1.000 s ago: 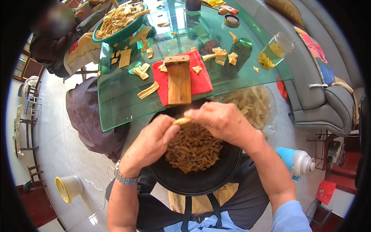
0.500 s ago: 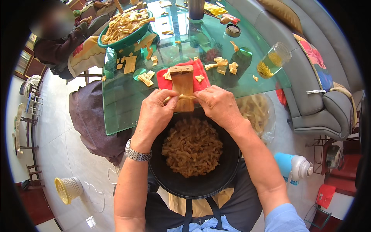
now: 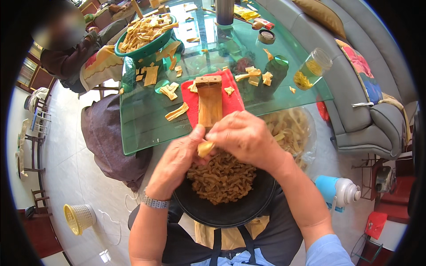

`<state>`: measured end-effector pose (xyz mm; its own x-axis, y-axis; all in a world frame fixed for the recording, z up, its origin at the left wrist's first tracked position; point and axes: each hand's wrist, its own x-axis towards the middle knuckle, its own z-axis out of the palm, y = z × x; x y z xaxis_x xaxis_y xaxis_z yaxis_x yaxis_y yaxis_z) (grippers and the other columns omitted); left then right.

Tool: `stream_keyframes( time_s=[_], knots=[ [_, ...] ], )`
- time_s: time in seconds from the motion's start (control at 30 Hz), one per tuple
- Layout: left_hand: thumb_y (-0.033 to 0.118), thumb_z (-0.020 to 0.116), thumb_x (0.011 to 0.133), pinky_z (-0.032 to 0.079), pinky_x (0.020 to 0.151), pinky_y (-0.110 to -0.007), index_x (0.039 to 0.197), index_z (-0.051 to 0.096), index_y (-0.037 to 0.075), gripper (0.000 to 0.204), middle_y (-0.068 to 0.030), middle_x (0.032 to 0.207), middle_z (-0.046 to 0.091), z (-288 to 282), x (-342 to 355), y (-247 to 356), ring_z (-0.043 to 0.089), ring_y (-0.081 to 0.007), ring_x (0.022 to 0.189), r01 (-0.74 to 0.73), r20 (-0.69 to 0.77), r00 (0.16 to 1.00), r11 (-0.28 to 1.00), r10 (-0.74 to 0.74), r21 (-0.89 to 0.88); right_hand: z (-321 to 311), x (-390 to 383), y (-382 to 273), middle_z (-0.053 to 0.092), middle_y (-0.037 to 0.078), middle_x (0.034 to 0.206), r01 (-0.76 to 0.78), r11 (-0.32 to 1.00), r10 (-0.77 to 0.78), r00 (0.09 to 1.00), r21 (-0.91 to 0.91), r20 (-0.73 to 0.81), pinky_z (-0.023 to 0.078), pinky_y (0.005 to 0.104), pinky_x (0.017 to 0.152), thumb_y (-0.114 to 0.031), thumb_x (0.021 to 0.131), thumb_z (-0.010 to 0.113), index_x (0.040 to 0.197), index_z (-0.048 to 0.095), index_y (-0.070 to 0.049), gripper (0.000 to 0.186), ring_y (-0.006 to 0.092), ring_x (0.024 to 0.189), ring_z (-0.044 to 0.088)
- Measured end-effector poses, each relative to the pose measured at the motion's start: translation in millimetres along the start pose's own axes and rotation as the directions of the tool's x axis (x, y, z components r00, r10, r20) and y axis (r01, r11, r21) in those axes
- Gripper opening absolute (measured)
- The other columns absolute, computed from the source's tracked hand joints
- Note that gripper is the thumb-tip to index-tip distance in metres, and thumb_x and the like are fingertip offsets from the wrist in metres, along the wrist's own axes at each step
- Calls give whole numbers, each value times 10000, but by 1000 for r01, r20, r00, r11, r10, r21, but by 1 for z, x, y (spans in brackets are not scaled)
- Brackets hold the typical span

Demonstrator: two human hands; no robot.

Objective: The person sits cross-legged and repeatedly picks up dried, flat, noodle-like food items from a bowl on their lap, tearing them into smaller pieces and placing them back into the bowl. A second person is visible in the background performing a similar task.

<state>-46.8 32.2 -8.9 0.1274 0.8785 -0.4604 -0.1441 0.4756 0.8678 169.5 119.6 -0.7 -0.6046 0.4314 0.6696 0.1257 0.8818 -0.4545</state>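
Over the front of a black bowl point(image 3: 182, 195) full of brown chopped pieces point(image 3: 222, 181), my two hands meet. My left hand point(image 3: 175, 157) is closed on a pale yellow strip point(image 3: 205, 148). Right beside it, the fingers of my right hand point(image 3: 244, 135) are bent together near the strip; whether they pinch something is hidden. Just beyond, a wooden board point(image 3: 210, 104) with a raised end block lies on a folded red cloth point(image 3: 233, 99) at the glass table's near edge. Another pale strip point(image 3: 176, 111) rests on the glass left of the cloth.
A green basin point(image 3: 144, 51) heaped with pale strips stands at the table's far left, near a seated person point(image 3: 66, 62). On the right are a glass jar point(image 3: 313, 66), a clear bag of strips point(image 3: 295, 128), a blue-and-white flask point(image 3: 337, 193) and a grey sofa point(image 3: 355, 106).
Both hands have drawn back from the wooden board toward the bowl and come together. A pale strip now lies on the glass left of the red cloth.
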Motion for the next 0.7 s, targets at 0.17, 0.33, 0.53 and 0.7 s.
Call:
stream_keyframes(
  time_s=[0.17, 0.33, 0.53, 0.7],
  knots=[
    [380, 535, 1110, 582, 778, -288, 1335, 600, 37, 416, -47, 1119, 688, 41, -9, 4, 694, -129, 865, 102, 176, 984, 734, 24, -672, 8, 2, -49, 706, 11, 1063, 138, 984, -144, 988, 115, 51, 533, 368, 873, -137, 824, 710, 1066, 747, -106, 247, 219, 1007, 685],
    [265, 623, 1079, 577, 708, -259, 1103, 649, 52, 216, -27, 946, 684, 46, -13, 28, 671, -99, 817, -10, 36, 999, 864, 32, -504, 12, -2, -54, 675, 10, 963, 160, 969, -162, 987, 186, -6, 539, 388, 888, -115, 818, 715, 1031, 728, -96, 214, 208, 958, 681],
    [236, 677, 1050, 546, 679, -243, 1112, 615, 62, 195, -5, 946, 647, 48, -8, 22, 642, -75, 771, -69, 6, 997, 889, 81, -452, 11, -2, -52, 680, 30, 908, 34, 937, -37, 999, 346, 2, 547, 379, 873, -124, 876, 765, 1023, 723, -109, 153, 242, 906, 682],
    [268, 657, 1060, 572, 729, -259, 1222, 580, 55, 279, -20, 1017, 667, 41, -15, 0, 671, -95, 786, -285, 56, 953, 943, 299, -172, 7, 1, -50, 713, 76, 956, -49, 875, 62, 998, 482, -12, 565, 407, 840, -93, 892, 782, 1037, 721, -73, 159, 283, 900, 690]
  ],
)
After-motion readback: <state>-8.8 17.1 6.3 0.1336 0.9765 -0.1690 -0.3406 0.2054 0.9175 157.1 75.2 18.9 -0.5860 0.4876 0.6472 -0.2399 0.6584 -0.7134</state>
